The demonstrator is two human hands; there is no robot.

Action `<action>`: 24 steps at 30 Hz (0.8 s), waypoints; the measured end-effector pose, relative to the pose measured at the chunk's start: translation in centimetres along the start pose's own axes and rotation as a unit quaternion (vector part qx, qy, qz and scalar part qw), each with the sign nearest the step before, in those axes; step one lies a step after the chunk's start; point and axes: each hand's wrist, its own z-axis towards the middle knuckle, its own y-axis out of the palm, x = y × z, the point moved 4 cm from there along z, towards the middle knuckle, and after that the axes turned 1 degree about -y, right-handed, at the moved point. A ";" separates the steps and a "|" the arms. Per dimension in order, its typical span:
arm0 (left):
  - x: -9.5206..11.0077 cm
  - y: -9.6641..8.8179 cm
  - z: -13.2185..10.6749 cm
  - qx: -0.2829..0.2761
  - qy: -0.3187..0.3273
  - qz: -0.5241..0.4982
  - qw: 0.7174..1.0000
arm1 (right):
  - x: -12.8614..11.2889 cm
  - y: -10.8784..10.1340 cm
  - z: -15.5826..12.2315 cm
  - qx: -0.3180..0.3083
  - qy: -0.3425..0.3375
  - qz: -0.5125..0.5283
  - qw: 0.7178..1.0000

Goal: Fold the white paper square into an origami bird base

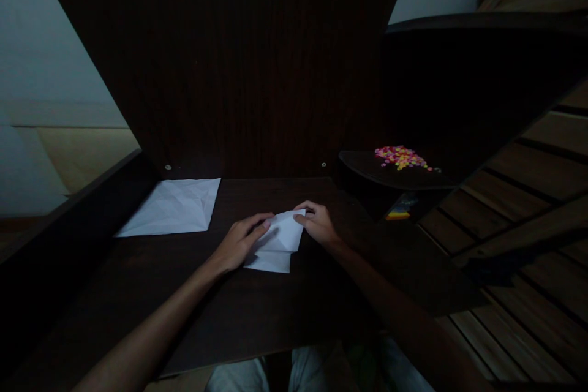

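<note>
A folded sheet of white paper (279, 236) lies between my two hands over the dark wooden desk. Its upper layer is raised, and a lower flap shows beneath, nearer to me. My left hand (244, 239) grips the left edge, thumb on top and fingers curled round the far side. At the upper right corner, my right hand (318, 222) pinches the paper between thumb and fingers. Part of the sheet's left side is hidden by my left hand. A second, creased white sheet (177, 207) rests flat on the desk to the left.
Small pink, red and yellow pieces (402, 158) sit heaped on a curved shelf (367, 170) at the right. Below it is a small colourful item (399, 211). A dark upright panel (252, 73) closes the back, and a raised side board (68, 214) borders the left.
</note>
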 end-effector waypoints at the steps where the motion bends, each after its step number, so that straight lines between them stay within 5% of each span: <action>1: 0.5 0.0 -0.1 -0.015 0.027 0.008 0.999 | 0.1 0.0 0.0 0.003 0.000 -0.010 1.000; 5: 0.9 0.0 -0.4 -0.031 0.089 0.112 0.989 | 0.4 -0.2 0.2 0.016 -0.004 -0.028 0.999; 13: -1.4 -0.1 0.2 -0.015 0.137 0.193 0.972 | 0.9 0.3 0.2 -0.015 0.015 0.007 1.000; 24: -1.6 -0.6 0.2 0.048 0.199 0.309 0.929 | -0.9 -0.4 -0.2 -0.057 -0.040 -0.132 0.989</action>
